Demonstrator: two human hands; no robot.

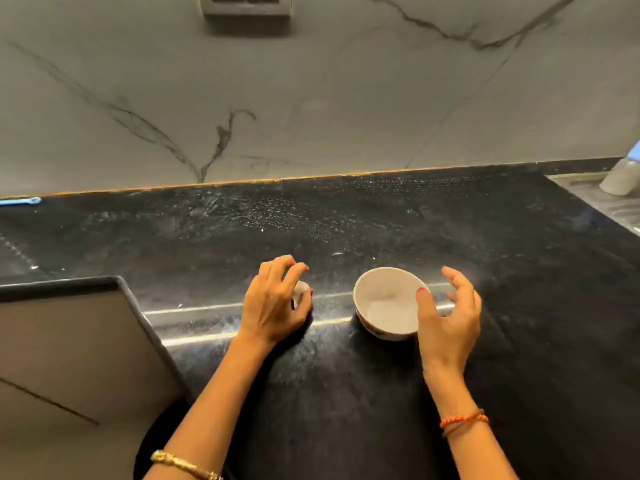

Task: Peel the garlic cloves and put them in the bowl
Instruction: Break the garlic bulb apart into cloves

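- Garlic, small whitish papery piece (302, 288), sits on the black speckled stone surface (346, 393), near its front-middle, mostly hidden under the left hand (273, 306); cannot tell whether it is a whole bulb or a single clove.
- Left hand arches over the garlic, fingers curled above it, thumb tip by its side; the grip looks only part-closed and I cannot tell whether it has actual hold of the garlic or just hovers.
- Round white ceramic bowl (386, 306) stands upright just beside the garlic, toward the right edge of the surface; inside looks empty, so likely no peeled cloves yet.
- Right hand (450, 317) is at the bowl's right side, fingers loosely spread and relaxed, holding nothing; thumb overlaps the rim in view, contact unclear.
- Bowl kept close to the garlic probably so peeled cloves drop in with a short reach.
- Judged stage: very start, picking up garlic before peeling.
- Blue slim utensil (24, 201) lies at the far left edge by the marble wall; steel sink drainer (602, 206) at far right corner.
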